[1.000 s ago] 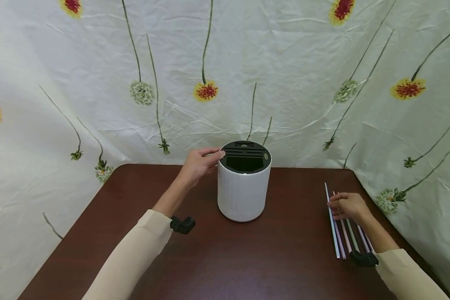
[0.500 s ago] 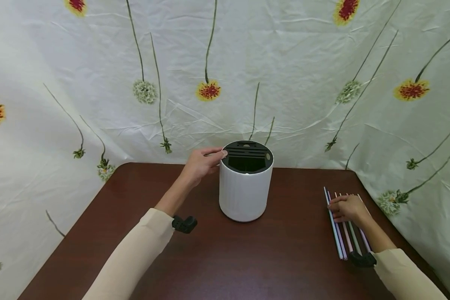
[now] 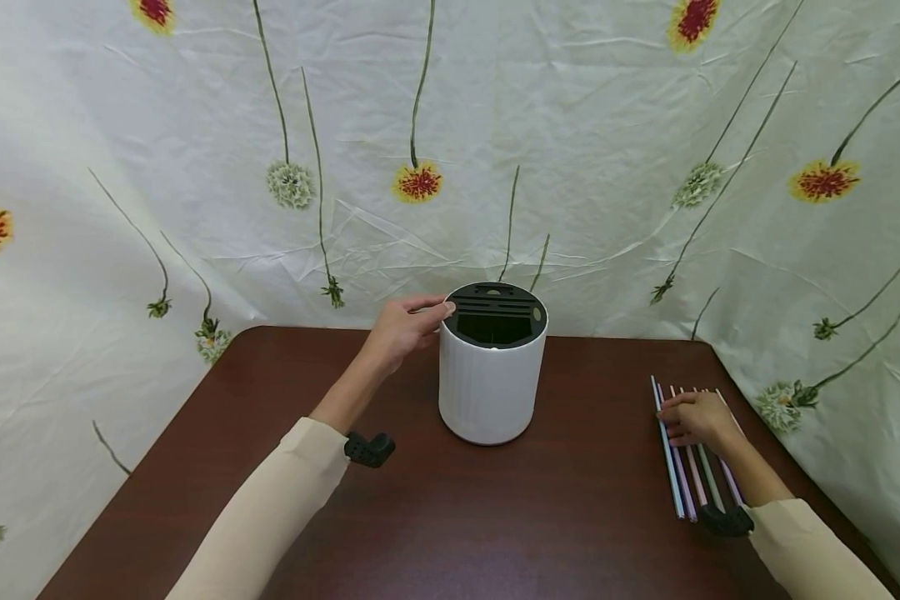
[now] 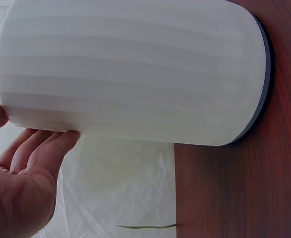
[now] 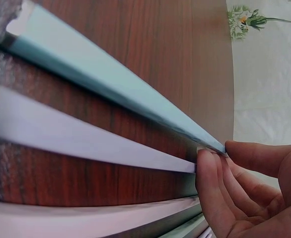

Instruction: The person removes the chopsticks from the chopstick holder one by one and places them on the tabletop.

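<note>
My left hand (image 3: 407, 329) grips the upper left rim of a round white holder (image 3: 489, 396) with a black slotted top (image 3: 495, 292). In the left wrist view, the fingers (image 4: 48, 153) press against the holder's ribbed white side. The holder stands upright on the table. At the right, my right hand (image 3: 696, 417) pinches a long, thin light blue stick (image 3: 671, 471) between thumb and fingers. The right wrist view shows the light blue stick (image 5: 101, 72) held near its far end, beside a lilac stick (image 5: 86, 129) and a pink stick (image 5: 81, 218).
Several pastel sticks, one of them green (image 3: 709, 477), lie side by side under my right hand and wrist. The dark brown table (image 3: 555, 517) ends at a white flowered cloth (image 3: 585, 125) behind. Black wrist cameras sit on both wrists.
My right hand has shifted slightly toward me, and the tips of more sticks now show beyond it. The left hand stays on the holder. The head view has turned slightly.
</note>
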Demonstrator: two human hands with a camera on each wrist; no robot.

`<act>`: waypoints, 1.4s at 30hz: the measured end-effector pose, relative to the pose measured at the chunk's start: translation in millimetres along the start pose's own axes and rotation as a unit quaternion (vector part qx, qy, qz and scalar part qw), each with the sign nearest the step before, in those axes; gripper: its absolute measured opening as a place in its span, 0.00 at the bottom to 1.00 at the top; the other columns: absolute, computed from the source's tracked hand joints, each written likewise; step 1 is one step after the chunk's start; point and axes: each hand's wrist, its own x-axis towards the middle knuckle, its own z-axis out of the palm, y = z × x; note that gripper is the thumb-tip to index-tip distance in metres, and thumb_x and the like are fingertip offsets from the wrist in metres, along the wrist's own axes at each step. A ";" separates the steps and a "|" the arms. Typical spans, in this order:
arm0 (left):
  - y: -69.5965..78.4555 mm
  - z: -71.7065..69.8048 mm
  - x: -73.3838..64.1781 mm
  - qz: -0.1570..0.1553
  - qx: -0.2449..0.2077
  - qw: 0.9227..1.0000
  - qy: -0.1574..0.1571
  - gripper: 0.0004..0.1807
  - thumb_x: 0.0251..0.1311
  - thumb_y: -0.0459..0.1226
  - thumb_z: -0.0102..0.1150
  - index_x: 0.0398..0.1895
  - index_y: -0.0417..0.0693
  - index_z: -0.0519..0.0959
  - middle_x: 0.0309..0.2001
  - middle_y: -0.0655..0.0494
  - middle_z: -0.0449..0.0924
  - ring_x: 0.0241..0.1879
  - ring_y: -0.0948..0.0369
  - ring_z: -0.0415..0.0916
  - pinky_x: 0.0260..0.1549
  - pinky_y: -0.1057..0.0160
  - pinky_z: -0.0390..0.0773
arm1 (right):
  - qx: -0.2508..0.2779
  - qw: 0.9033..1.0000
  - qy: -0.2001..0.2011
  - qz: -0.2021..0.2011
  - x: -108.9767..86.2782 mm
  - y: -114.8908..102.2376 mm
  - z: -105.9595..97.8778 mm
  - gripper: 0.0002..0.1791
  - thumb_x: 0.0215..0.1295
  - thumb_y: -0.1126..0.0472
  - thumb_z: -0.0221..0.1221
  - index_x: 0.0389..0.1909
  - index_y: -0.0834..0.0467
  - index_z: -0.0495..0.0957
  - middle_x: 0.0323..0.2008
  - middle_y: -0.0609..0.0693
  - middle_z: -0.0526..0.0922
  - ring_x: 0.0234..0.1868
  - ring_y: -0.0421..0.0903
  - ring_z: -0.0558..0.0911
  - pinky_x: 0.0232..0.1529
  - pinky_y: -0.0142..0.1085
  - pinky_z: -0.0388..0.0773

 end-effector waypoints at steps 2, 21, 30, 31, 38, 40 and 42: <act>0.5 0.0 -0.2 0.000 -0.002 1.000 -0.001 0.27 0.67 0.45 0.66 0.66 0.44 0.78 0.65 0.45 0.77 0.64 0.51 0.77 0.64 0.44 0.74 | 0.002 1.000 0.002 0.002 -0.6 0.0 0.2 0.20 0.69 0.67 0.58 0.54 0.80 0.72 0.26 0.49 0.84 0.26 0.44 0.84 0.31 0.41 0.88; 0.0 1.1 1.1 -0.001 -0.013 1.000 -0.004 0.26 0.67 0.44 0.66 0.65 0.43 0.78 0.64 0.46 0.79 0.63 0.52 0.78 0.65 0.43 0.73 | -0.012 1.000 0.029 -0.002 -6.0 0.8 -4.4 0.18 0.70 0.67 0.57 0.52 0.80 0.75 0.31 0.55 0.87 0.27 0.44 0.84 0.31 0.40 0.88; 2.9 0.6 -0.4 0.001 0.024 1.000 -0.007 0.28 0.68 0.47 0.65 0.68 0.47 0.76 0.66 0.47 0.76 0.63 0.53 0.78 0.63 0.48 0.76 | -0.030 0.998 0.053 -0.010 -13.8 -6.4 -2.0 0.18 0.70 0.66 0.56 0.51 0.79 0.76 0.32 0.59 0.86 0.25 0.46 0.85 0.31 0.41 0.88; 3.8 0.4 -1.4 0.002 0.032 0.999 -0.005 0.28 0.68 0.48 0.64 0.68 0.47 0.76 0.66 0.48 0.76 0.63 0.54 0.78 0.63 0.49 0.77 | -0.034 0.998 0.056 -0.014 -14.8 -8.5 -1.1 0.18 0.70 0.66 0.56 0.51 0.79 0.76 0.32 0.60 0.86 0.25 0.46 0.85 0.31 0.42 0.88; 7.4 -2.7 -5.6 0.001 0.063 0.998 -0.006 0.29 0.67 0.52 0.64 0.67 0.50 0.77 0.66 0.51 0.76 0.62 0.56 0.78 0.60 0.55 0.80 | -0.086 0.993 0.060 -0.051 -24.4 -29.2 11.2 0.17 0.69 0.64 0.58 0.48 0.76 0.79 0.28 0.61 0.85 0.24 0.47 0.85 0.29 0.42 0.87; 8.1 -4.5 -6.5 -0.001 0.073 0.997 -0.008 0.30 0.67 0.54 0.63 0.67 0.51 0.77 0.66 0.52 0.77 0.62 0.57 0.79 0.59 0.57 0.81 | -0.095 0.992 0.056 -0.060 -26.5 -35.3 16.5 0.16 0.68 0.64 0.59 0.47 0.75 0.79 0.27 0.60 0.85 0.24 0.47 0.85 0.29 0.42 0.87; 9.1 -7.2 -7.9 0.000 0.093 0.996 -0.006 0.32 0.67 0.58 0.61 0.68 0.51 0.77 0.65 0.51 0.78 0.61 0.56 0.80 0.58 0.57 0.81 | -0.106 0.990 0.055 -0.071 -28.5 -41.5 21.8 0.15 0.68 0.64 0.59 0.46 0.74 0.80 0.27 0.60 0.85 0.23 0.48 0.85 0.29 0.43 0.87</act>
